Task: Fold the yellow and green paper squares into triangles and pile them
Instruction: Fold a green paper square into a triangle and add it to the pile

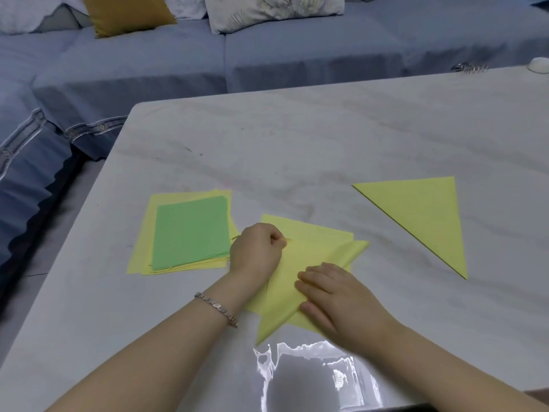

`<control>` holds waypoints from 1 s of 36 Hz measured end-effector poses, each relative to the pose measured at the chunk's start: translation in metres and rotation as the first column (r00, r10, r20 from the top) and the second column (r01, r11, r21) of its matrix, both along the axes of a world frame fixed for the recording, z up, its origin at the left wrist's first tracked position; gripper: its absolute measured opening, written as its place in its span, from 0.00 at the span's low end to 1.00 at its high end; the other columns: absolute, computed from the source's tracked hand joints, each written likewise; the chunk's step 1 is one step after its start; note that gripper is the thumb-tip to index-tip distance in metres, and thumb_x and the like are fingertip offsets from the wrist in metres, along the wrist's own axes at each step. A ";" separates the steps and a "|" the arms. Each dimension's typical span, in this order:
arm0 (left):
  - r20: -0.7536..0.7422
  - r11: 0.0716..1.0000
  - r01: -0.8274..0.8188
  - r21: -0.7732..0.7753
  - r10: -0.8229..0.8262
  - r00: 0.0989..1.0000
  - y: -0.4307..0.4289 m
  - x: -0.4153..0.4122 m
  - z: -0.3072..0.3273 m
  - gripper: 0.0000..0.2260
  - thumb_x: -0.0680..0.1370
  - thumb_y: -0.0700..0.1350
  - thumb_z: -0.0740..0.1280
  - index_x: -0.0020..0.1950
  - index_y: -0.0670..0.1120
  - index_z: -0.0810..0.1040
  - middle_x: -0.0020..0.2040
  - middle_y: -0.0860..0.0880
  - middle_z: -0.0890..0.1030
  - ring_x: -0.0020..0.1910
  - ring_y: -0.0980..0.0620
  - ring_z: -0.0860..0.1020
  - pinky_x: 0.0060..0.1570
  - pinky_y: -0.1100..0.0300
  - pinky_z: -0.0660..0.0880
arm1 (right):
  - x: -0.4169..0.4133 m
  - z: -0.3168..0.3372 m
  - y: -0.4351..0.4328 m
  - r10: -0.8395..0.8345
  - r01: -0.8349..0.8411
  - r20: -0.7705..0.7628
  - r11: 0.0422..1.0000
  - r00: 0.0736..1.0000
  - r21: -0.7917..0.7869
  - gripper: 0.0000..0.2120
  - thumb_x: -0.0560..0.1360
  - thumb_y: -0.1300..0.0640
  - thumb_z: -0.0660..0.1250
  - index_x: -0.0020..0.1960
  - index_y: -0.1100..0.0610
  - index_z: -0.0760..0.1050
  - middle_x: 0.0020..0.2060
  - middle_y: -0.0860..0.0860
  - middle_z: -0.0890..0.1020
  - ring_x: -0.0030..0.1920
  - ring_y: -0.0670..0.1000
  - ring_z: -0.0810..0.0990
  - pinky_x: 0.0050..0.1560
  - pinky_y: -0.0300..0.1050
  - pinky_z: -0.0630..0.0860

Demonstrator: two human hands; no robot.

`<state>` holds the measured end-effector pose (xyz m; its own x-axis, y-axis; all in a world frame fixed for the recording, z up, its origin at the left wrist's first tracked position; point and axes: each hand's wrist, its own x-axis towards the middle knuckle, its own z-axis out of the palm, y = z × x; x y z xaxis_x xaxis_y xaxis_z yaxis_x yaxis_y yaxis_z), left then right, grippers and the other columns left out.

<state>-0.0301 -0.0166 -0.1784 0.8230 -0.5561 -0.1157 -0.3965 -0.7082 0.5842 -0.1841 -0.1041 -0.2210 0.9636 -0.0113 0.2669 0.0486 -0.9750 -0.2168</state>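
Near table edge: bright glare patch (pixel 312 379) on the glossy white marble table (pixel 297 144). Both bare forearms reaching in from below; link bracelet (pixel 217 307) on left wrist.

Right hand (pixel 335 295): flat, fingers straight and together, pressing down on the half-folded yellow sheet (pixel 300 257), hiding its near right part.

Left hand (pixel 257 249): fingers curled tight, thumb and forefinger pinching the sheet's folded-over layer at its upper left; covering the left side of the sheet. Sheet lying rumpled, layers not aligned, one corner sticking out right.

Just left of left hand: stack of paper squares, green square (pixel 190 231) on top, larger yellow squares (pixel 142 257) showing beneath and around.

Right, well apart from the hands: one finished yellow triangle (pixel 421 215), flat on the table.

Far right table edge: small metallic item (pixel 469 67) and white rounded object (pixel 539 64), too small to identify.

Beyond: blue sofa (pixel 297 55), mustard cushion (pixel 127 13), pale floral pillow (pixel 267 10).
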 end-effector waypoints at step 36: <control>-0.033 0.997 0.029 -0.070 -0.031 0.999 0.005 0.004 -0.004 0.04 0.75 0.43 0.68 0.44 0.45 0.83 0.43 0.50 0.82 0.41 0.52 0.76 0.41 0.61 0.71 | -0.022 0.008 -0.039 -0.603 0.595 -0.012 0.790 0.798 -0.149 0.36 0.80 0.43 0.39 0.50 0.63 0.81 0.50 0.56 0.83 0.58 0.60 0.78 0.59 0.54 0.61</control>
<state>-0.0258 -0.0119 -0.1820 0.8021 -0.5881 -0.1038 -0.3959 -0.6538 0.6449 -0.2059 -0.1428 -0.2132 0.7886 -0.5601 0.2539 -0.5625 -0.8238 -0.0701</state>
